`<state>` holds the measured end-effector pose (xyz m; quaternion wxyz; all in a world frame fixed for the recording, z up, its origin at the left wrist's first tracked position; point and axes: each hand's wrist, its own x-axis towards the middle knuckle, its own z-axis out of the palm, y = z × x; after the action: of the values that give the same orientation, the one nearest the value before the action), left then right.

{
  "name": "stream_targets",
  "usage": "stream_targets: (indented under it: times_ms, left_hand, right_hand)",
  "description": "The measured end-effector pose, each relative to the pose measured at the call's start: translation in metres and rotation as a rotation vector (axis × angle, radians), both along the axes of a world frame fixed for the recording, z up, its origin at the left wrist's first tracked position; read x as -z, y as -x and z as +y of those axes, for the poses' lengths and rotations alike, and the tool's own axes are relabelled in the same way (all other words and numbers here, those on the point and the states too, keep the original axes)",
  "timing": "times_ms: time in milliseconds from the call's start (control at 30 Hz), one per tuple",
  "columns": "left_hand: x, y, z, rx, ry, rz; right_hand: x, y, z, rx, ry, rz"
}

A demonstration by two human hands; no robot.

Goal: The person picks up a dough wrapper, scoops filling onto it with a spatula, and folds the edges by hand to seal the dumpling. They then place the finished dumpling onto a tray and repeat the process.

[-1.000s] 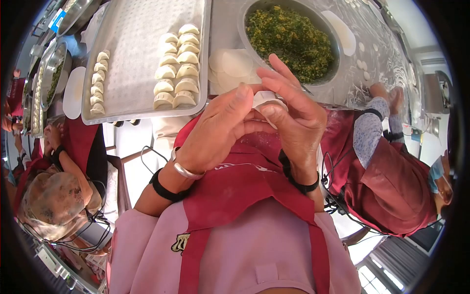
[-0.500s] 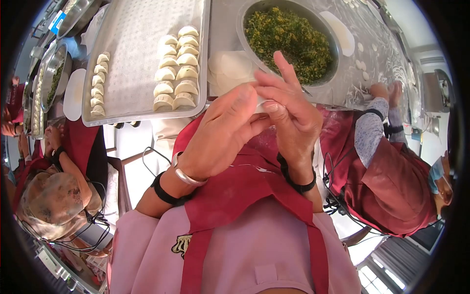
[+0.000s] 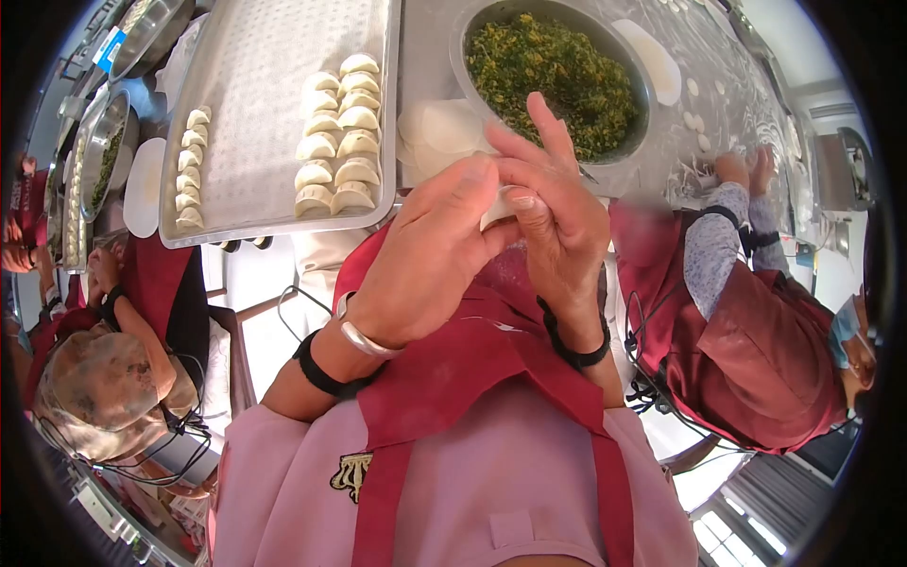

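A pale dumpling (image 3: 496,212) is pinched between my two hands, mostly covered by the fingers. My left hand (image 3: 430,250) is closed around its left side, with the thumb on top. On the other side, my right hand (image 3: 567,231) presses it between thumb and index finger, while other fingers stick up. Just beyond the hands lies a stack of round dumpling wrappers (image 3: 442,130). Behind my right hand stands a metal bowl (image 3: 645,123) of chopped green and yellow filling (image 3: 553,80). The handle of a utensil shows at its near rim.
A metal tray (image 3: 250,113) at left carries rows of folded dumplings (image 3: 338,142). A white oval plate (image 3: 652,61) lies right of the bowl, and small dough pieces (image 3: 697,123) dot the floured table. Co-workers in red aprons sit on both sides, one with hands (image 3: 746,172) on the table.
My right fingers have shifted slightly and more of the dumpling's white edge shows between the hands. The view has moved a little; tray and bowl stay put.
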<state>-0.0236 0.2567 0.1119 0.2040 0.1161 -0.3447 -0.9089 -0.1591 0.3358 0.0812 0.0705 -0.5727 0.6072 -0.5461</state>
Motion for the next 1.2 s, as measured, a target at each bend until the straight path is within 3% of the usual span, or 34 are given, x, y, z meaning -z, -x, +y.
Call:
stream_targets:
  times_ms: [133,300,367,433,500,567,633,700,800,1033,1200]
  left_hand:
    - [0.000,0.007,0.004,-0.035,-0.084,-0.056]
    - [-0.005,0.007,0.001,-0.006,-0.277,-0.053]
    - [-0.005,0.007,0.003,-0.004,0.083,-0.121]
    - [-0.003,0.011,0.005,-0.042,0.150,-0.132]
    - [0.007,0.018,0.007,-0.118,-0.082,-0.091]
    - [0.012,0.014,0.001,-0.090,0.375,-0.180]
    - [0.011,0.012,0.000,-0.071,0.301,-0.150]
    - [0.004,0.012,0.003,-0.065,-0.302,0.003]
    - [0.003,0.010,0.006,-0.064,0.037,-0.044]
    - [0.007,0.008,0.009,0.001,0.000,0.032]
    - [-0.002,0.008,0.011,-0.019,-0.012,-0.001]
  right_hand:
    - [0.000,-0.001,-0.002,0.043,-0.049,0.109]
    - [-0.002,-0.003,0.000,0.134,0.031,0.020]
    - [0.003,-0.001,0.002,0.132,0.023,0.105]
    - [0.010,0.000,0.001,0.128,-0.003,0.205]
    - [0.011,0.002,-0.001,0.130,-0.023,0.191]
    - [0.008,-0.001,-0.001,0.139,-0.021,0.039]
    - [-0.002,-0.014,0.004,0.153,-0.001,-0.252]
    - [0.003,-0.010,0.006,0.104,0.084,-0.278]
    - [-0.004,-0.008,0.011,0.065,0.110,-0.296]
    - [-0.004,-0.006,0.014,-0.019,0.146,-0.483]
    - [-0.004,-0.006,0.014,0.020,0.123,-0.377]
